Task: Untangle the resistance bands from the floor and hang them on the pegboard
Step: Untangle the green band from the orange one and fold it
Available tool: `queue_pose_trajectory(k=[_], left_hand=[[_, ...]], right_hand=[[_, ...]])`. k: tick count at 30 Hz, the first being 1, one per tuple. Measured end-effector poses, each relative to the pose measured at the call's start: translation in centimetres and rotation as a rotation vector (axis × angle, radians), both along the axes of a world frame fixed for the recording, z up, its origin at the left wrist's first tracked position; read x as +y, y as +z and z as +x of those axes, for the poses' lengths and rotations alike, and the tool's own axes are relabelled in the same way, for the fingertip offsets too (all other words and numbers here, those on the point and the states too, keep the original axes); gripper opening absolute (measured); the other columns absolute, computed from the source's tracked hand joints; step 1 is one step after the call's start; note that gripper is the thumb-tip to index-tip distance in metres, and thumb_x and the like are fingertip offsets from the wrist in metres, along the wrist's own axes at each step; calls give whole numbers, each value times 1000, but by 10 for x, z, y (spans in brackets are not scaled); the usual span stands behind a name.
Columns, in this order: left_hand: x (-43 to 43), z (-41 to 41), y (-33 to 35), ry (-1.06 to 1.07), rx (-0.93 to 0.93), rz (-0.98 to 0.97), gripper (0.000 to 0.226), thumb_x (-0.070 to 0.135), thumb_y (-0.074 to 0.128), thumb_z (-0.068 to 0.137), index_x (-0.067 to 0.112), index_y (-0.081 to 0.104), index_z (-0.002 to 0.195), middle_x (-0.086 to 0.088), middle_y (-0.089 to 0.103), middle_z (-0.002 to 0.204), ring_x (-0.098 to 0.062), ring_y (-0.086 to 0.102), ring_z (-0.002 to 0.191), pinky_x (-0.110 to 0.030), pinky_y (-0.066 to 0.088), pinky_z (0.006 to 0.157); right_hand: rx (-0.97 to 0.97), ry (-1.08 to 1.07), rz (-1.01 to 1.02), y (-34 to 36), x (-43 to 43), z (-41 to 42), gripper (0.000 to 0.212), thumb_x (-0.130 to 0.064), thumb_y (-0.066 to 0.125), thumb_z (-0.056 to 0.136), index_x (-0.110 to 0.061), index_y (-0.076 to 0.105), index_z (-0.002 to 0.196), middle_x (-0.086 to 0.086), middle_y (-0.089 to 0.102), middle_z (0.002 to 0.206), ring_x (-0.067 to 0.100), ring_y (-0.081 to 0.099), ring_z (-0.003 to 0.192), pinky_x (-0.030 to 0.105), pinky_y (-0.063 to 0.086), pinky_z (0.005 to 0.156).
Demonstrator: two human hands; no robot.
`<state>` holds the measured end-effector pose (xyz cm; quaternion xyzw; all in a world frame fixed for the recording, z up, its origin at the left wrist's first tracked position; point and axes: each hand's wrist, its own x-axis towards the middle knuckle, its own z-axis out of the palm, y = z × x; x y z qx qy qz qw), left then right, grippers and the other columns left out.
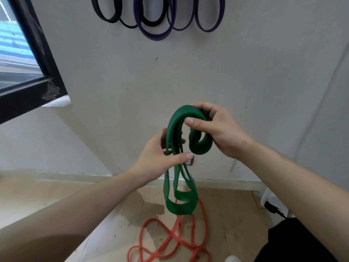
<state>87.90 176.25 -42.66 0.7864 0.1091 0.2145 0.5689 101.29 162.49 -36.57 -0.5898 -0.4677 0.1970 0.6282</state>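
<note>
Pale wall (188, 72) ahead, purple bands (156, 36) and black bands (111, 20) hanging at the top edge, wooden floor (236, 214) below. And the green band (179, 208) is up in the air, long axis running straight down, folded strands side by side! Right hand (217, 129) has its fingers curled round the top bend, a small coil tucked under the palm. Left hand (160, 154) pinches the strands at mid-length. Bottom loops dangle over the orange band (153, 219), tangled on the floor.

Bare wall (188, 72) open up to hung black bands (110, 21) and purple bands (156, 35); window frame (47, 59) juts left; orange band (151, 220) litters floor (236, 224) below.
</note>
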Motion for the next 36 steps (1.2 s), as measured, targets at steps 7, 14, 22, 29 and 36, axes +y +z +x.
queue_pose_trajectory(k=[7, 14, 22, 29, 36], left_hand=[[-6, 12, 1, -25, 55, 37, 35, 13, 80, 83, 19, 63, 113, 4, 75, 102, -5, 72, 96, -22, 57, 84], [16, 7, 18, -28, 59, 68, 24, 12, 79, 85, 20, 70, 106, -4, 77, 94, -22, 74, 90, -32, 60, 89], [20, -1, 27, -85, -4, 107, 25, 11, 83, 80, 17, 77, 103, 1, 79, 92, -10, 72, 82, -20, 57, 77], [19, 0, 29, -96, -22, 128, 26, 10, 84, 79, 13, 77, 104, -2, 79, 95, -17, 75, 90, -26, 59, 84], [33, -9, 30, -25, 30, 115, 38, 19, 88, 73, 19, 71, 107, 4, 80, 92, -10, 76, 85, -21, 58, 80]], right_hand=[[31, 17, 47, 7, -14, 14, 29, -13, 74, 79, -8, 67, 107, -9, 71, 83, 7, 65, 81, 22, 51, 78], [70, -35, -121, -6, -46, 70, 25, -12, 76, 83, -9, 70, 107, 4, 66, 89, 15, 61, 85, 23, 49, 81], [-337, 125, -779, -39, -39, 64, 31, -16, 84, 80, -12, 70, 107, 5, 76, 104, 17, 70, 101, 36, 50, 98], [-159, 105, -386, -33, -3, 13, 41, -19, 84, 80, -15, 66, 117, 5, 74, 109, 18, 68, 110, 52, 47, 106], [-219, 43, -343, -19, 3, 10, 25, -16, 80, 85, -7, 71, 106, 11, 72, 90, 24, 68, 82, 39, 57, 79]])
